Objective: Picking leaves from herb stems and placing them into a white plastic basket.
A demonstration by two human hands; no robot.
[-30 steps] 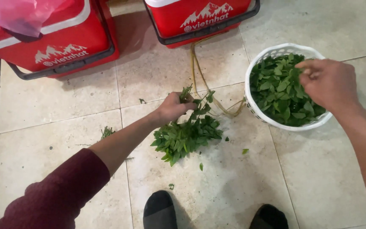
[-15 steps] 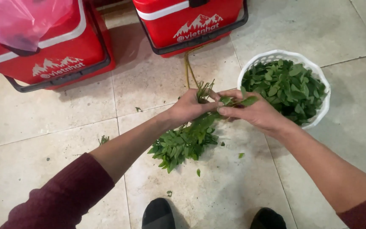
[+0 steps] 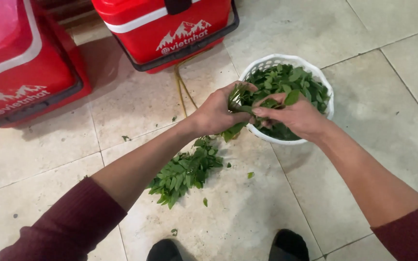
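Note:
My left hand [image 3: 217, 114] grips a leafy green stem [image 3: 241, 112] just at the near rim of a white plastic basket [image 3: 273, 62]. My right hand [image 3: 293, 116] pinches the leaves of that same stem, over the basket's front edge. The basket is filled with picked green leaves [image 3: 286, 82]. A loose pile of green stems with leaves [image 3: 185, 170] lies on the tiled floor below my left forearm.
Two red cooler boxes stand at the back, one [image 3: 170, 29] in the middle and one [image 3: 15, 82] at the left with a pink bag on it. Thin yellowish stems [image 3: 182, 89] lie by the middle box. My shoes [image 3: 289, 245] show at the bottom edge.
Both hands have lifted a stem from the floor pile and brought it up to the basket's rim. The right hand, earlier over the basket, came to the stem and now pinches its leaves.

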